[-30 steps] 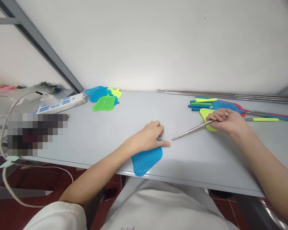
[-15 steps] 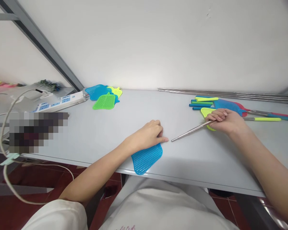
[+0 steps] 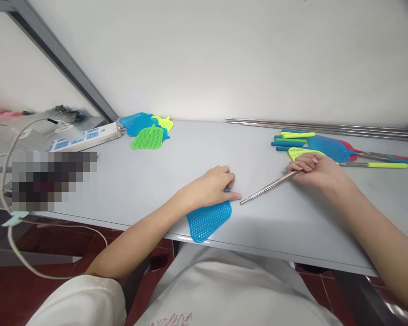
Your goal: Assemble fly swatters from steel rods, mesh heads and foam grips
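Near the front edge of the table, a blue fly swatter head (image 3: 210,222) with a perforated face lies under my left hand (image 3: 215,185). The fingers of that hand are curled over its far end, and the thumb points right; the neck of the head is hidden. In a closed grip, my right hand (image 3: 309,170) has a thin silver telescopic rod (image 3: 267,188), slanting down to the left. The rod's narrow tip is just beside my left thumb, apart from the blue head.
Loose swatter heads, including a green one (image 3: 148,137), lie at back left by a power strip (image 3: 91,136). Metal rods (image 3: 292,126) run along the wall. Coloured handle tubes (image 3: 292,140) and swatters with rods, one with a yellow handle (image 3: 387,165), lie at right.
The rod's tip has come slightly closer to my left thumb. Both hands keep their grips, and the camera view has shifted a little.
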`<action>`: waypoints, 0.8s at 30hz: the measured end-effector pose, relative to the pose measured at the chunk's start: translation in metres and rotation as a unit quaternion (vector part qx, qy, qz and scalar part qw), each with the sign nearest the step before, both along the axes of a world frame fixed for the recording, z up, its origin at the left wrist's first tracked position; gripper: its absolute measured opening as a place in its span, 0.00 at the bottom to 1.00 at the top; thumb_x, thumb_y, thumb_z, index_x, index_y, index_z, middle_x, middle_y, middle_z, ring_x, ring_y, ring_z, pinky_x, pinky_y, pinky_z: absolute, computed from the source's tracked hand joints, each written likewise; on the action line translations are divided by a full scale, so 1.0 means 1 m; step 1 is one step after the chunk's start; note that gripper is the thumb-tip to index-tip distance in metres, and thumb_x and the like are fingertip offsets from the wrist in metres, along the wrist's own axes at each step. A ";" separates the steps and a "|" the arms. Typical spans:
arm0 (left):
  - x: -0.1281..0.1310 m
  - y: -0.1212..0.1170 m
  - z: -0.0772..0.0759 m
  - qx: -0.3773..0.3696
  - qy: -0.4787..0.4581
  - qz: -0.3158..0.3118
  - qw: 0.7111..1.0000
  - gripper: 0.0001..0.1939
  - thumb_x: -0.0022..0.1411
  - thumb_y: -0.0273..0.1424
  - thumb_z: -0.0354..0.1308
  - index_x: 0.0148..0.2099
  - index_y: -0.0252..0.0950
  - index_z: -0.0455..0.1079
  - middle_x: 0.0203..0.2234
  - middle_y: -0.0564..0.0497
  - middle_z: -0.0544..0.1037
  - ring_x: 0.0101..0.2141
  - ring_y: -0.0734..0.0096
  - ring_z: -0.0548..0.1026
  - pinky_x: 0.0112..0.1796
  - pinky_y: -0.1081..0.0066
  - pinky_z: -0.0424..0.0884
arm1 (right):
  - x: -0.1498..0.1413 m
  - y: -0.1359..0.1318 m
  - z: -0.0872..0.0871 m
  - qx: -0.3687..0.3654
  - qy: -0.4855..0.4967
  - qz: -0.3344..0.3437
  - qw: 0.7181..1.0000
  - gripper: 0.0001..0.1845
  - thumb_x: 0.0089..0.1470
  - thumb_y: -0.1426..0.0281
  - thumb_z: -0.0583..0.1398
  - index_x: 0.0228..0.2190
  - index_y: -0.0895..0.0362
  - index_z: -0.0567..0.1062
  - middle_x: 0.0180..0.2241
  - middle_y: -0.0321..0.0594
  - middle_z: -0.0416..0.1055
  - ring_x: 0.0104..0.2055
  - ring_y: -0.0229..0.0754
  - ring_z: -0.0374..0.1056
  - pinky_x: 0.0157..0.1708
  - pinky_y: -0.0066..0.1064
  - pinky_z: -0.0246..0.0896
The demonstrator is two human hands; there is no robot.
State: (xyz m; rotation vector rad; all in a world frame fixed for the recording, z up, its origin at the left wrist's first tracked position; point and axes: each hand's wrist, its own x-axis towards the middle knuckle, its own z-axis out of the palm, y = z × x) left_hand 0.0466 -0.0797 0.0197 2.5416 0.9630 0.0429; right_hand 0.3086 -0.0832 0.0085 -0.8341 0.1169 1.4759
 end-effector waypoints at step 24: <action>0.003 -0.001 0.003 0.008 0.034 -0.014 0.999 0.16 0.60 0.44 0.49 0.32 0.35 0.62 0.31 0.50 0.65 0.34 0.68 0.65 0.37 0.70 0.61 | -0.009 -0.004 0.000 -0.004 -0.017 0.036 0.999 0.17 0.38 0.85 0.46 0.21 0.56 0.41 0.12 0.30 0.41 0.14 0.31 0.38 0.15 0.24 0.43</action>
